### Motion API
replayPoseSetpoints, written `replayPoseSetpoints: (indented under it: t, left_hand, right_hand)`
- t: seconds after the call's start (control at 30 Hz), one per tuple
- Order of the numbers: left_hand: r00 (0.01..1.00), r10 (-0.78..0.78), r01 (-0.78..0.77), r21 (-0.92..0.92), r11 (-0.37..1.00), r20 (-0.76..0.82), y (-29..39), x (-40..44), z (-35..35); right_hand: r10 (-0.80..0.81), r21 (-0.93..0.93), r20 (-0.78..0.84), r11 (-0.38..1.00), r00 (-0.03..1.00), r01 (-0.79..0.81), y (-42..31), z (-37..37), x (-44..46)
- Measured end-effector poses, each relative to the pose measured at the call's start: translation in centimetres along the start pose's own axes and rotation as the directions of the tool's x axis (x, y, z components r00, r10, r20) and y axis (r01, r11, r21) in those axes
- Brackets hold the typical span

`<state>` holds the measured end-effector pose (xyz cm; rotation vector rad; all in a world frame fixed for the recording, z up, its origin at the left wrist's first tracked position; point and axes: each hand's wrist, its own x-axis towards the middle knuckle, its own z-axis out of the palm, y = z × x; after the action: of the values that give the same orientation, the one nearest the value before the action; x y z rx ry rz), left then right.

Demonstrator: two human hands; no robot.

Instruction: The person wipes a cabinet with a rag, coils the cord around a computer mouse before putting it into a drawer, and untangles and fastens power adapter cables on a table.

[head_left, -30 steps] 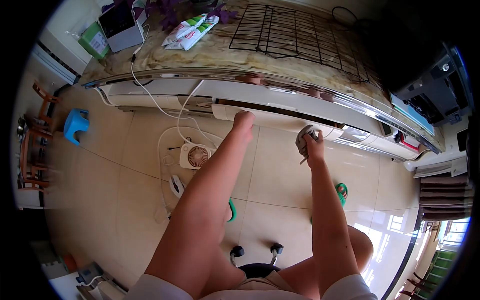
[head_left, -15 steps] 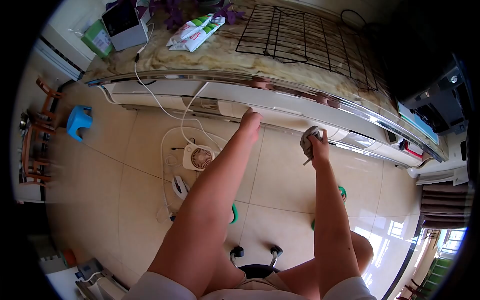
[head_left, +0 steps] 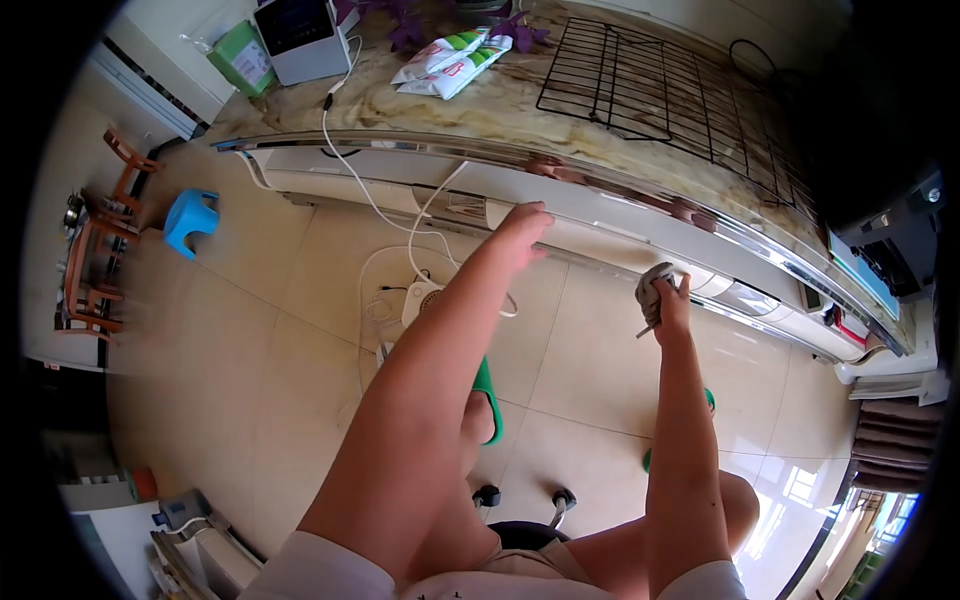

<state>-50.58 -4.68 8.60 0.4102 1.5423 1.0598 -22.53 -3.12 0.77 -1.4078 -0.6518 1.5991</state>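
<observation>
My left hand is at the cream drawer front of a low cabinet, fingers apart and slightly blurred, holding nothing that I can see. It appears to touch the upper edge of the drawer front, though the contact is not clear. In my right hand is a crumpled grey cloth, gripped in front of the same cabinet further right. Above both hands runs the cabinet's marbled stone top.
On the top lie a black wire rack, white-and-green packets and a screen device. A white cable hangs down to the floor. A small fan is partly behind my left arm. A blue stool stands left.
The view has shifted, so the cabinet sits further right. My left hand has spread its fingers at the drawer front. My right hand still holds the cloth.
</observation>
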Motion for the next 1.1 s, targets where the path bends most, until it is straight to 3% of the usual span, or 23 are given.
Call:
replayPoseSetpoints:
  t: [0.07, 0.1, 0.13, 0.17, 0.2, 0.23, 0.37, 0.43, 0.47, 0.57, 0.67, 0.73, 0.87, 0.97, 1.07, 1.1]
  left_hand:
    - [0.965, -0.028, -0.011, 0.147, 0.989, 0.261, 2.1, -1.3, -1.9]
    - [0.958, -0.025, -0.06, 0.285, 0.957, 0.286, 2.7, -1.6, -2.7]
    - [0.96, -0.026, -0.056, 0.28, 0.958, 0.28, 3.1, -2.0, -3.6]
    - [0.942, -0.059, -0.143, 0.555, 0.82, 0.331, 3.7, -2.4, -4.5]
    - [0.924, -0.11, -0.233, 0.768, 0.597, 0.366, 4.5, -3.3, -5.5]
    - [0.915, -0.129, -0.268, 0.815, 0.514, 0.382, 4.7, -4.2, -6.7]
    - [0.876, -0.155, -0.342, 0.814, 0.469, 0.457, 2.8, -7.5, -13.1]
    - [0.878, -0.101, -0.199, 0.548, 0.812, 0.468, -1.2, -8.5, -16.8]
    - [0.913, -0.057, -0.157, 0.476, 0.865, 0.405, -3.7, -8.9, -18.5]
    - [0.983, 0.011, -0.064, 0.292, 0.954, 0.181, -11.1, -10.4, -22.7]
    - [0.984, -0.003, -0.028, 0.169, 0.985, 0.177, -16.3, -12.1, -24.5]
    - [0.985, -0.128, 0.114, 0.124, 0.986, 0.113, -17.5, -13.5, -24.1]
    - [0.987, -0.058, 0.038, 0.127, 0.991, 0.152, -17.7, -13.6, -22.8]
    - [0.984, 0.044, -0.06, 0.09, 0.994, 0.175, -17.5, -12.6, -22.0]
    - [0.986, 0.132, -0.135, 0.026, 0.991, 0.099, -17.4, -11.7, -20.4]
    - [0.991, 0.118, -0.122, 0.062, 0.991, 0.069, -17.3, -11.6, -19.9]
  right_hand:
    - [0.022, -0.005, -0.001, 1.0, 1.0, -0.022, 0.1, -0.4, 0.4]
    - [0.024, 0.033, 0.058, 0.999, 0.998, -0.026, 0.2, -0.6, 0.8]
    - [0.022, 0.072, 0.119, 0.997, 0.993, -0.031, 0.4, -0.6, 1.2]
    - [0.021, 0.071, 0.118, 0.997, 0.993, -0.03, 0.8, -0.5, 1.4]
    - [0.023, 0.069, 0.126, 0.997, 0.992, -0.032, 1.0, -0.1, 1.3]
    - [0.024, 0.032, 0.2, 0.999, 0.98, -0.031, 1.1, 0.1, 1.1]
    - [0.037, -0.112, 0.342, 0.994, 0.939, 0.001, 2.0, 2.9, -1.3]
    - [0.048, -0.208, 0.319, 0.978, 0.947, 0.021, 2.7, 4.8, -3.1]
    - [0.048, -0.295, 0.286, 0.955, 0.957, 0.04, 3.1, 5.5, -3.8]
    - [0.132, -0.41, 0.377, 0.911, 0.917, 0.037, 4.2, 6.8, -5.2]
    - [0.187, -0.422, 0.461, 0.906, 0.867, 0.029, 4.6, 9.2, -8.5]
    - [0.228, -0.472, 0.523, 0.88, 0.821, 0.056, 4.9, 10.6, -10.4]
    - [0.099, -0.658, 0.598, 0.627, 0.795, 0.417, 5.9, 12.7, -12.7]
    - [0.097, -0.705, 0.619, 0.507, 0.78, 0.496, 2.0, 14.8, -15.3]
    - [0.147, -0.745, 0.618, 0.424, 0.773, 0.515, -1.1, 16.5, -14.7]
    - [0.079, -0.638, 0.753, 0.331, 0.654, 0.695, -2.1, 17.0, -14.2]
